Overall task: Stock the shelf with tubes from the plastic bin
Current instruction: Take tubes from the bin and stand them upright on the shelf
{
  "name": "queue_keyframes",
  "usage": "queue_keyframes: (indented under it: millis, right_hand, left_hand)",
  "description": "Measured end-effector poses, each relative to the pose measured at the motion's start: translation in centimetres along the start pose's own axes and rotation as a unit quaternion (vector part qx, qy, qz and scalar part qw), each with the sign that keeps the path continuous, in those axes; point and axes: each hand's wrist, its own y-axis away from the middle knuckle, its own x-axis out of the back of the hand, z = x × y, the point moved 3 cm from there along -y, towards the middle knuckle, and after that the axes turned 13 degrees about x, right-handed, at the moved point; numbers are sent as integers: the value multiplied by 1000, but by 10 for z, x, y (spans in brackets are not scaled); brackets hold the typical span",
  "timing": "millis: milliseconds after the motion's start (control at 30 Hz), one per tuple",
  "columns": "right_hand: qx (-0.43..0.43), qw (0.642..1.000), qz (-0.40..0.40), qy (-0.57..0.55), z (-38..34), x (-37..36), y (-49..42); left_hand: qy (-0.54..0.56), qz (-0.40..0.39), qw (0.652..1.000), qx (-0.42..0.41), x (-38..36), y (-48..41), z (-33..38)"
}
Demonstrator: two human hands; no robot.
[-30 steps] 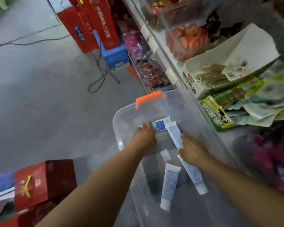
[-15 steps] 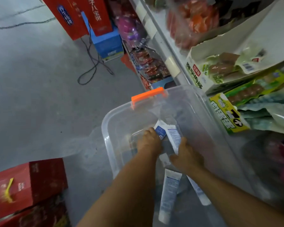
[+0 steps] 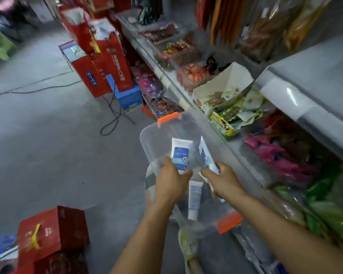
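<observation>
While both hands are over the clear plastic bin (image 3: pixel 147 139), each has 1 tube. L hand (image 3: pixel 171 181) grips a white-and-blue tube (image 3: pixel 181 153) near its lower end, fingers curled round it. The tube stands nearly upright, flat crimped end up, label facing the camera. R hand (image 3: pixel 224 179) is clamped on a 2nd tube (image 3: pixel 204 153), also roughly upright, top leaning a bit left, seen more edge-on. The 2 held tubes are near each other but apart, both above the bin's inside. A 3rd tube (image 3: pixel 194 200) lies on the bin's bottom between the 2 wrists, long axis running toward the camera, narrower end nearer. Sth pale shows under the R hand; can't tell what it is.

The bin has a far orange latch (image 3: pixel 169 118) and a near orange latch (image 3: pixel 229 222). It sits just beside the shelf (image 3: pixel 315 76), which runs along the right side. On the lower level next to the bin: a torn cardboard display box (image 3: pixel 232 82) w/ green snack packs (image 3: pixel 232 111) spilling out in front, then pink packs (image 3: pixel 275 155) closer in. Clear tubs of red and orange sweets (image 3: pixel 194 74) sit further along.

On the grey floor (image 3: pixel 48 145), tall red gift boxes (image 3: pixel 107 62) stand at the far end w/ a blue box (image 3: pixel 130 97) at their foot, and a black cable (image 3: pixel 111 123) loops beside it. Another red box w/ a yellow tie (image 3: pixel 52 230) is at lower left, well apart from the bin.
</observation>
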Motion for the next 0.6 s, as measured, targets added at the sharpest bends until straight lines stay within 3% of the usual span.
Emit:
queue_keyframes:
  millis: [167, 600]
  right_hand:
    - [55, 997, 7, -49, -39, 37, 139]
    - [166, 979, 112, -49, -59, 156, 373]
  left_hand:
    - [-90, 20, 990, -111, 35, 126, -27]
    - [-29, -2, 970, -240, 32, 361, -6]
